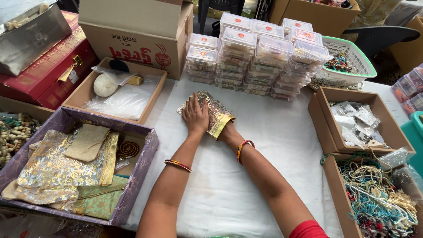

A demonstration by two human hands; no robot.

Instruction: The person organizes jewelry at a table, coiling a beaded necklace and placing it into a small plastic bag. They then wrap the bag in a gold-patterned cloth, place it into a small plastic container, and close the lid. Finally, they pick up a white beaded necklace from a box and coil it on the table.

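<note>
A gold patterned fabric pouch (210, 105) lies flat on the white tablecloth (273, 145) in front of the stacked boxes. My left hand (195, 116) presses flat on top of the pouch, fingers together. My right hand (225, 130) is pushed inside the pouch's open mouth, so only the wrist with its red and yellow bangle shows. The fingers of that hand are hidden by the fabric.
Stacks of clear lidded plastic boxes (255, 57) stand behind the pouch. A purple tray (141, 167) at left holds more gold pouches. Brown cardboard trays at right hold packets (357, 121) and beaded necklaces (379, 198). A white-green basket (352, 57) sits far right.
</note>
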